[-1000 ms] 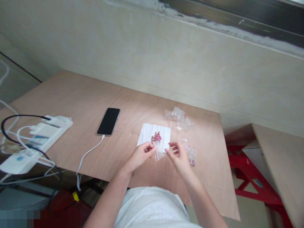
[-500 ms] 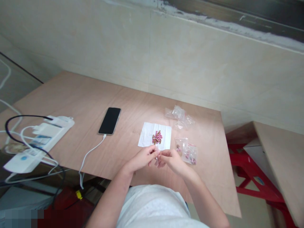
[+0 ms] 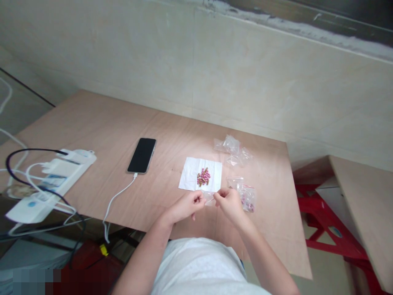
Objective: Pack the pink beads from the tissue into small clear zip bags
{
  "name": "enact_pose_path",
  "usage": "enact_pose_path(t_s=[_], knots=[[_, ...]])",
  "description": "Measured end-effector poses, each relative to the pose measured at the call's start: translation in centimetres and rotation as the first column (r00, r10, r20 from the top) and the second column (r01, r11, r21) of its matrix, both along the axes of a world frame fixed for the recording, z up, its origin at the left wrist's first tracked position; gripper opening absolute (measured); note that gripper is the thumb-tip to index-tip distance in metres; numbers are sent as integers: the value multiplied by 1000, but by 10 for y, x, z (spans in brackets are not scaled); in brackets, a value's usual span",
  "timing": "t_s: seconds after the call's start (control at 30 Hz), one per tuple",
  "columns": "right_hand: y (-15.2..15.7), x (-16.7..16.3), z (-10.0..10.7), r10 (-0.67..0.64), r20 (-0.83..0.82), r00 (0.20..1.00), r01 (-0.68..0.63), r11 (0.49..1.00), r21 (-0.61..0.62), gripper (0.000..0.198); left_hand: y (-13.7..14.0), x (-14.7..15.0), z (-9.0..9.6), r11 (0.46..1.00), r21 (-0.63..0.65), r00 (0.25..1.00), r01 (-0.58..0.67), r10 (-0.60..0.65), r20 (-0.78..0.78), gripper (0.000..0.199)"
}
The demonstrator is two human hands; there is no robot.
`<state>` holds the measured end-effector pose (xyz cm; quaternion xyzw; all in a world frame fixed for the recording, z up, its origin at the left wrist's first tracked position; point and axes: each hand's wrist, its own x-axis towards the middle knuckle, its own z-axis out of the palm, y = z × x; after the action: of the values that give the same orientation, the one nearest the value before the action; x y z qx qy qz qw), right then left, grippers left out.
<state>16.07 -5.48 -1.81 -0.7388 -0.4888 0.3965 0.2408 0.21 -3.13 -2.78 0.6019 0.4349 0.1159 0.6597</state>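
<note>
Between my hands a small clear plastic zip bag (image 3: 209, 198) is stretched, pinched at its two sides. My left hand (image 3: 188, 205) grips one edge and my right hand (image 3: 229, 203) grips the other, fingers closed. No pills can be made out inside it. Just beyond the hands, a white paper sheet (image 3: 187, 174) lies flat with a pile of pink tablets and brown capsules (image 3: 203, 177) on its right half. Beside my right hand lie clear bags with pink and brown pills (image 3: 248, 203), partly covered by that hand.
Several clear plastic bags (image 3: 233, 149) lie crumpled toward the wall. A black phone (image 3: 142, 155) with a white charging cable (image 3: 118, 194) rests left of the paper. A white power strip (image 3: 52, 184) with plugs and cords sits at the left edge. A red stool (image 3: 331, 233) stands right of the table.
My hands have moved apart, the right one going right, so the clear bag now shows stretched between them. The pills, paper and phone stay in place.
</note>
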Motion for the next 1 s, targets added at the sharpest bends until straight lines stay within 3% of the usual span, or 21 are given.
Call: enact_pose_path(t_s=[0.13,0.23,0.33,0.43,0.53,0.6,0.77,1.0], knots=[[-5,-10,6,99,162,982,-119,986,119,19,0,1,-6,1000,14,993,8,-6,-118,19],[-10,-21,7,196,169,966,-219,967,129,16,3,0,-3,999,45,991,-22,27,-135,13],[-13,-27,8,217,158,963,-237,964,119,11,5,1,-2,993,91,990,-75,85,-111,16],[-14,-30,10,210,189,959,-228,971,76,9,6,4,-9,959,237,970,-154,193,-148,24],[-12,-31,10,221,267,938,-220,975,-35,14,6,7,-15,901,405,959,-154,235,-160,30],[-10,-31,7,249,318,915,-218,967,-130,17,5,8,-14,902,415,964,-121,206,-167,23],[0,-27,-11,303,311,901,-234,942,-240,32,1,8,-8,966,244,985,-86,119,-123,13],[8,-21,-20,309,201,929,-260,936,-239,25,2,4,-14,882,468,969,-60,164,-183,17]])
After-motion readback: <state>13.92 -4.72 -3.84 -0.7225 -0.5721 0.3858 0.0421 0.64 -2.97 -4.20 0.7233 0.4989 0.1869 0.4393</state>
